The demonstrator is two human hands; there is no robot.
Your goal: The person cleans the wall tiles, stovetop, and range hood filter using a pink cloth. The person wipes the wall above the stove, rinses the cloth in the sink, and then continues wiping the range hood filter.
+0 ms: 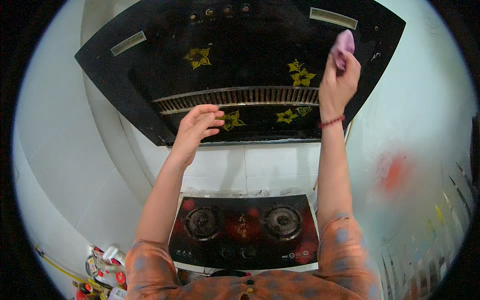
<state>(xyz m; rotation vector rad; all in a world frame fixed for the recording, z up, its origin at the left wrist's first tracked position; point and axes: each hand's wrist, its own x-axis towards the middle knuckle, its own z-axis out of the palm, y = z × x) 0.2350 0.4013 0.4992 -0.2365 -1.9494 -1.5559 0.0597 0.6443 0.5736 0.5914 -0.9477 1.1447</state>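
Observation:
A black range hood [255, 48] with yellow flower decals fills the upper part of the view. My right hand [340, 80], with a red bead bracelet at its wrist, holds a bunched pink cloth [344, 47] in front of the hood's right side, just below a rectangular lamp panel [333, 18]. Whether the cloth touches the surface I cannot tell. My left hand [198, 131] is empty, its fingers apart, in front of the hood's lower edge, near the left part of the metal vent grille [240, 96].
Below the hood, a black glass gas stove [242, 232] with two burners stands against the white tiled wall [213, 161]. Bottles and jars [107, 268] crowd the lower left. A pale, glossy surface [408, 112] bounds the right side.

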